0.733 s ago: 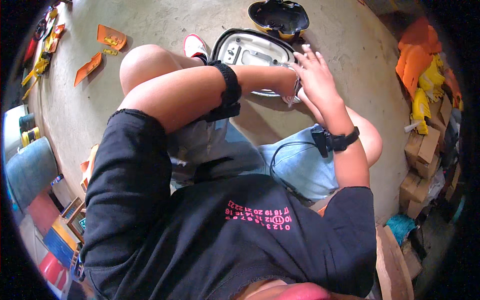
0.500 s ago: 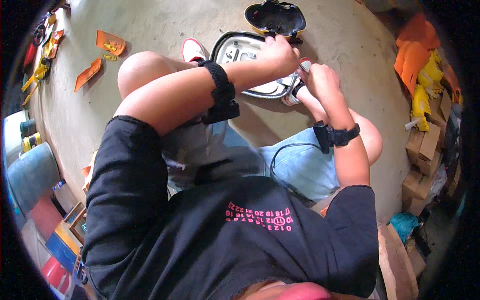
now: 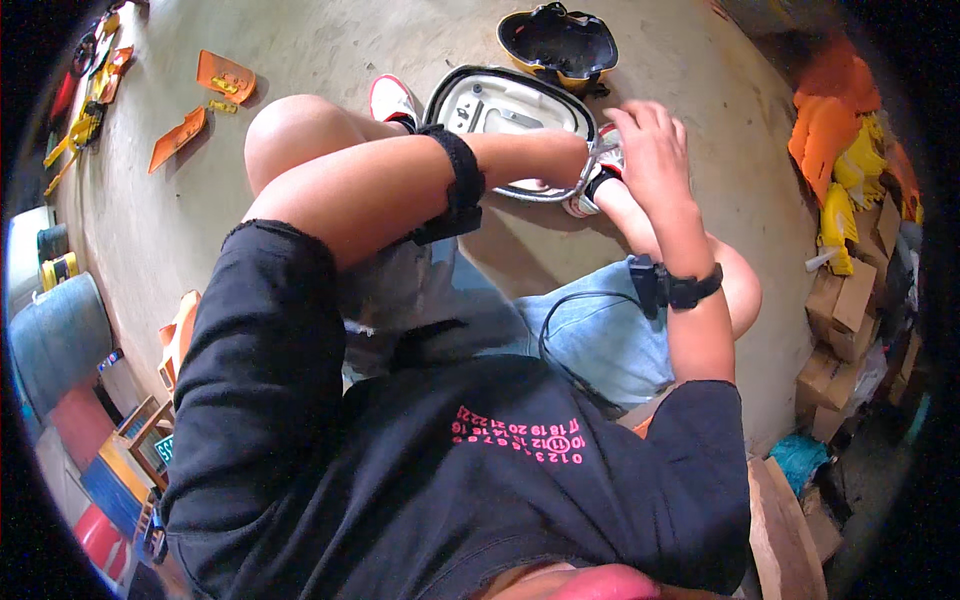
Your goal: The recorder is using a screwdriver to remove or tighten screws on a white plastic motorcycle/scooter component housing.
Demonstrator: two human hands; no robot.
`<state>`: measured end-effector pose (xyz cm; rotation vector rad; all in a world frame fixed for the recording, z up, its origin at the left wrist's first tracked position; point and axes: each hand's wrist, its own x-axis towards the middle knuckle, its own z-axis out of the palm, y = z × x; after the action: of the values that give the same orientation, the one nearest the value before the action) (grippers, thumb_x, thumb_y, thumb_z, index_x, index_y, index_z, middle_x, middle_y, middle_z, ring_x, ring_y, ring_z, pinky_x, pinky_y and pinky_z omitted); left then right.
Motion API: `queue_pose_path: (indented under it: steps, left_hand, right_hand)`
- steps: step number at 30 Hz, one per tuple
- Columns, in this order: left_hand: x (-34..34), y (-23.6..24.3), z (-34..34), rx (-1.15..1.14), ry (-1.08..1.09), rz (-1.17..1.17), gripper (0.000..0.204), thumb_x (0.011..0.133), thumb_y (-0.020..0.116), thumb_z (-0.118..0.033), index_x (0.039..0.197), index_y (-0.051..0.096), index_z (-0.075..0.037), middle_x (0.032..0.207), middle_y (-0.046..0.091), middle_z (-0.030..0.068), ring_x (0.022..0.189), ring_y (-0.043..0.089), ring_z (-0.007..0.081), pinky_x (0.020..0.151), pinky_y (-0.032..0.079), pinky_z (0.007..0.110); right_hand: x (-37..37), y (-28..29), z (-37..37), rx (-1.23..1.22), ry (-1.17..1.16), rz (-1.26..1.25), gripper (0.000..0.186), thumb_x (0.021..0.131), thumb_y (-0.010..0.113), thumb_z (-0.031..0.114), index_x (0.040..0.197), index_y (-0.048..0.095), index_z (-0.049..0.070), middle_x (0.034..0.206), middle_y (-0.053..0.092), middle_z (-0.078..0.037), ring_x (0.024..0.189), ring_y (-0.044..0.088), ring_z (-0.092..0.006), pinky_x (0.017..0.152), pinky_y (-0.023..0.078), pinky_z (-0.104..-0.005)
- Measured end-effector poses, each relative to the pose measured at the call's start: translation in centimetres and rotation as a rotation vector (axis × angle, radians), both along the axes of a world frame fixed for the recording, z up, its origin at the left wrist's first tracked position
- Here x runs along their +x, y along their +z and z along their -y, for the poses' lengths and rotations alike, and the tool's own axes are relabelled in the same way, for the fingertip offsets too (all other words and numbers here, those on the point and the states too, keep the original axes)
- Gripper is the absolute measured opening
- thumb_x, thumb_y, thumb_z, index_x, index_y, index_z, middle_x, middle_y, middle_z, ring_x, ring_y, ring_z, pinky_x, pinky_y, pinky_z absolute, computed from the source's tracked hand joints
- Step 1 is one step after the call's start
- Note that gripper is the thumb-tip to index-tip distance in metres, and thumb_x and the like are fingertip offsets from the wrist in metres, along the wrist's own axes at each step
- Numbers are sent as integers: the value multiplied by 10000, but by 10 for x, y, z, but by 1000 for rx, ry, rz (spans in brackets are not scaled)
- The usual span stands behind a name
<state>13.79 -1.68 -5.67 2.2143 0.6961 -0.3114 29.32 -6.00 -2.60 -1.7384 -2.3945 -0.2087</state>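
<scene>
White oval shell [image 3: 505,95], dark band along its rim, sits on the concrete floor [image 3: 250,210] between your feet, hollow side up, moulded slots and ribs showing inside. Your left hand [image 3: 560,158] is over its right-hand part, covering some of the interior. Left fingers are mostly hidden under the hand, so can't tell if they're closed on anything or touching the shell.

Your right hand [image 3: 654,155] is just past the shell's right end, back of hand up, above your right leg. Right fingers are bent with tips toward the rim; palm side hidden, can't tell if they grip. So the shell is below your left fingers and just left of your right ones.

Thin greyish bit [image 3: 604,149] shows in the gap between your hands; too small to identify, can't tell which hand has it, if either.

Yellow-and-black bowl-shaped part [image 3: 558,45] is just beyond the shell's far edge, opening up, dark inside. Left shoe [image 3: 391,100] is beside the shell's left end; right shoe [image 3: 581,205] is by the right end, partly blocked. Two orange pieces lie well left on the floor. Cardboard boxes [image 3: 845,300] are stacked far right, with yellow parts [image 3: 838,220] near them.
</scene>
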Motion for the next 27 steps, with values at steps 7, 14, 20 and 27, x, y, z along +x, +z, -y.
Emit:
queue_pose_path:
  steps: [7,14,20,27]
  left_hand:
    - [4,-5,2,558,459,60,475,735,696,-330,1063,629,6,1098,596,219,925,637,328,771,514,379]
    - [4,7,0,-102,-53,16,526,684,737,-379,889,603,87,854,649,251,802,652,364,697,510,430]
    - [-2,-4,0,189,-30,36,264,745,580,-141,949,612,23,834,664,199,748,664,335,644,517,445]
    - [5,-4,-1,490,376,39,892,685,752,-482,1252,335,65,1149,522,323,1024,552,469,835,477,485]
  right_hand:
    - [1,-13,-4,-584,-237,254,228,796,549,243,825,706,80,813,673,-159,838,651,-307,849,440,-423]
    - [-6,-2,-4,-673,-340,-139,451,917,443,366,862,669,-21,872,634,-266,837,618,-413,780,473,-488]
    - [-9,-3,2,144,167,5,147,772,622,169,851,709,82,881,675,-135,964,614,-277,905,394,-451]
    - [5,-21,-5,-643,-433,26,309,866,495,280,848,694,44,915,666,-191,857,654,-338,813,471,-472]
